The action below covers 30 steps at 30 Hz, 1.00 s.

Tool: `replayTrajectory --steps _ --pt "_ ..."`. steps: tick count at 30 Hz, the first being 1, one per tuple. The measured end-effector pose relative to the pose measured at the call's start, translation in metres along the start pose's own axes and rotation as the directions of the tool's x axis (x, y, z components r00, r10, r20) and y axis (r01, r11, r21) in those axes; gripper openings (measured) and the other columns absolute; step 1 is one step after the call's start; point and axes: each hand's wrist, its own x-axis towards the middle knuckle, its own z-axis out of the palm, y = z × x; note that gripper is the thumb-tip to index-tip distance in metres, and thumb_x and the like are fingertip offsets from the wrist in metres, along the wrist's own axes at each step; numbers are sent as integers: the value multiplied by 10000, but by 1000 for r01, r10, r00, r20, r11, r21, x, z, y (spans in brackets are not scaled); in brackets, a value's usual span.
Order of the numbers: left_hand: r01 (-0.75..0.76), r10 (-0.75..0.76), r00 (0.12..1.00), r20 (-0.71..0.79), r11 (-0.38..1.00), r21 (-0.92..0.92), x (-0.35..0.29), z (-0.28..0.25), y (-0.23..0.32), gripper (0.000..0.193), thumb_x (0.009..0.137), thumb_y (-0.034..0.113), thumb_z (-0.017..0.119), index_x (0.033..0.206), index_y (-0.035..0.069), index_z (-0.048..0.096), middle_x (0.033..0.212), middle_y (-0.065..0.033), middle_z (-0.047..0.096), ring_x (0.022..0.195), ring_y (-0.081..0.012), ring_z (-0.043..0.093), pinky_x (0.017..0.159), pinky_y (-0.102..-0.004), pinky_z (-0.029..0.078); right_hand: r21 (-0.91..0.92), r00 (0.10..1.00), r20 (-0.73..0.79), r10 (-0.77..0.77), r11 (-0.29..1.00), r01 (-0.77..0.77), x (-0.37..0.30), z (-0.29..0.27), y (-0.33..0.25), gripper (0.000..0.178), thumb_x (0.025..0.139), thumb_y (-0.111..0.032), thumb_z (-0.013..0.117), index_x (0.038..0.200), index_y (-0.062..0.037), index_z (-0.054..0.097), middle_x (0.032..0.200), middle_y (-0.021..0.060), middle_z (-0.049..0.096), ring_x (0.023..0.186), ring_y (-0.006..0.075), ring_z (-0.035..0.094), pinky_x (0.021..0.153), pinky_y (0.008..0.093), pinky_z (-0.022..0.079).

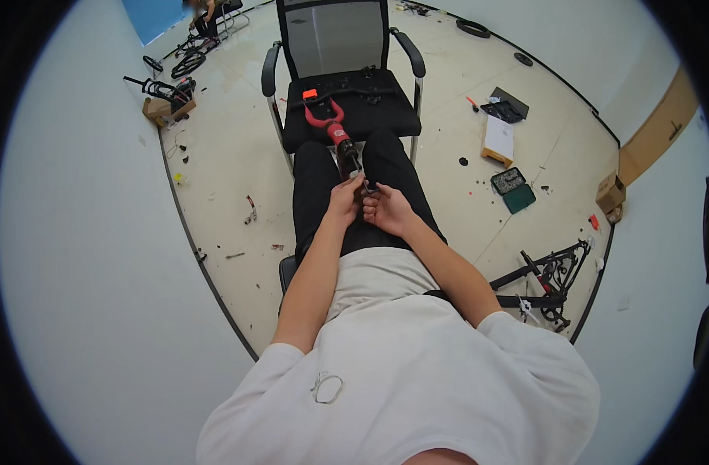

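A red, U-shaped forked bicycle part (336, 129) with a black lower section and a thin metal end lies between my thighs, its prongs resting on the chair seat. My left hand (344, 199) is closed round its near metal end. Close beside it, my right hand (389, 210) is curled with thumb and forefinger pinching a thin bent metal tool (371, 188), possibly a hex key; the fingers hide most of it. A black handlebar (354, 94) lies across the seat beyond, with an orange block (310, 94) by its left side.
The black office chair (335, 35) faces me. On the floor to the right are an open green case (519, 199), a white-topped box (498, 139) and a black bicycle frame (556, 287). Bike parts (168, 91) fill a carton at left. Another person (205, 17) sits far left.
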Motion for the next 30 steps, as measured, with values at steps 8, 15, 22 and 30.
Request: replayTrajectory --steps 8,15,22,30 --pt "-1 1 999 32 1000 2 2 2 -4 144 892 185 605 885 41 607 770 -12 569 633 -119 522 541 -255 450 174 997 78 -2 985 -11 -4 5 4 445 968 -452 312 860 -50 469 669 0 350 590 140 330 550 267 316" --pt "44 -46 998 35 998 54 -4 8 0 164 900 214 592 895 50 606 721 -33 568 574 -131 533 483 -255 458 149 991 131 26 988 -46 -4 7 2 305 959 -377 385 787 -138 463 660 -16 377 579 137 335 540 264 310" --pt "92 -92 996 -1 995 46 -14 16 8 164 904 234 581 925 74 610 646 -20 548 486 -127 503 403 -252 413 -101 998 51 37 994 -31 -7 10 4 290 914 -403 446 749 -164 437 656 -8 419 584 154 398 552 291 349" --pt "65 -58 993 -98 996 65 -11 16 7 165 912 241 567 959 91 616 622 -9 523 411 -128 458 344 -251 354 -242 998 57 9 970 5 -12 17 7 324 897 -447 438 799 -138 461 670 25 446 591 186 438 557 320 368"
